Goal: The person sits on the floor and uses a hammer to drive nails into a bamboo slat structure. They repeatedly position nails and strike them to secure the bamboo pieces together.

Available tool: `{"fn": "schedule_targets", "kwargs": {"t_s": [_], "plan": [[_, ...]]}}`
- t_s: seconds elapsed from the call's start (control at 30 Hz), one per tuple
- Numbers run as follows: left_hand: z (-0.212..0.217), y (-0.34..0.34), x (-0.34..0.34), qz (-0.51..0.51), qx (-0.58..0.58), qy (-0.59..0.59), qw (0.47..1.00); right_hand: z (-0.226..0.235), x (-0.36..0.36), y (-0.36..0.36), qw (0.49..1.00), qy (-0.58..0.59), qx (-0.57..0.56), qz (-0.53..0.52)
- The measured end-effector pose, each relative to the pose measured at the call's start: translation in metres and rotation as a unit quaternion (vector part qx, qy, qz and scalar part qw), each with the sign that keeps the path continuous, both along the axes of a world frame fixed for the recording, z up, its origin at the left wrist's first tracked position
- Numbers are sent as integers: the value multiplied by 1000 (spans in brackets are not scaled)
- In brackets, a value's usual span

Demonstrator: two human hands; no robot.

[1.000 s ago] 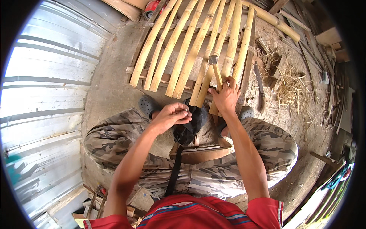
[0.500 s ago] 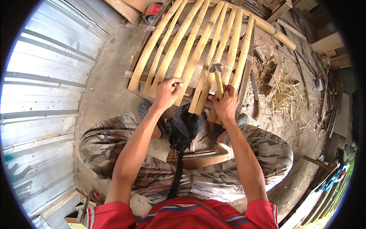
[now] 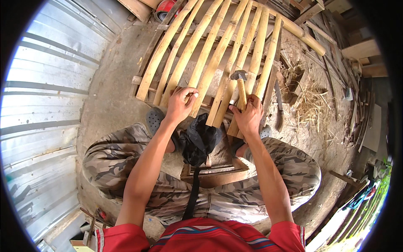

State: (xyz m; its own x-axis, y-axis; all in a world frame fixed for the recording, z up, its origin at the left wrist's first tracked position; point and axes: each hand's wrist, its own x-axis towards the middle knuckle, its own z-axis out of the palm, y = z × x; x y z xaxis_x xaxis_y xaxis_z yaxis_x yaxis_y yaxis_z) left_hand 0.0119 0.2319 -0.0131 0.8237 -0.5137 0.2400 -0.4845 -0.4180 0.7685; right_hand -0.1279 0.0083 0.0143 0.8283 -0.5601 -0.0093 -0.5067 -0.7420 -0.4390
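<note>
Several split bamboo slats [image 3: 214, 54] lie side by side over a wooden frame in front of me, their near ends between my hands. My right hand [image 3: 249, 114] is closed round the wooden handle of a hammer [image 3: 241, 86], whose dark head points away from me over the slats. The fingers of my left hand [image 3: 180, 105] are pinched together above the near ends of the left-hand slats. Something small and pale shows at these fingertips, too small to name. Below the slats, a black cloth bag [image 3: 199, 143] with a strap hangs between my legs.
A long knife [image 3: 278, 103] lies right of the slats, near straw-like shavings [image 3: 315, 105]. A bamboo pole [image 3: 304, 35] crosses the far end. Corrugated metal sheeting [image 3: 46, 109] stands at left. A red can [image 3: 166, 9] sits far off, and a low wooden frame [image 3: 214, 179] is between my legs.
The view has shifted slightly, so the slats' left side appears a little further left. My left hand sits slightly further left; my right hand still grips the hammer in much the same place.
</note>
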Motion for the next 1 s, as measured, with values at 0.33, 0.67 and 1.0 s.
{"fn": "schedule_targets", "kwargs": {"t_s": [0.33, 0.67, 1.0], "plan": [[-5, -1, -1, 3, -6, -4, 1000, 4, 0, 0, 1000, 5, 11, 3], [-4, -1, -1, -2, 9, -30, 1000, 3, -1, 0, 1000, -2, 11, 1], [-9, -3, -8, 19, 22, -58, 998, -10, -3, -8, 995, -95, -23, 28]]}}
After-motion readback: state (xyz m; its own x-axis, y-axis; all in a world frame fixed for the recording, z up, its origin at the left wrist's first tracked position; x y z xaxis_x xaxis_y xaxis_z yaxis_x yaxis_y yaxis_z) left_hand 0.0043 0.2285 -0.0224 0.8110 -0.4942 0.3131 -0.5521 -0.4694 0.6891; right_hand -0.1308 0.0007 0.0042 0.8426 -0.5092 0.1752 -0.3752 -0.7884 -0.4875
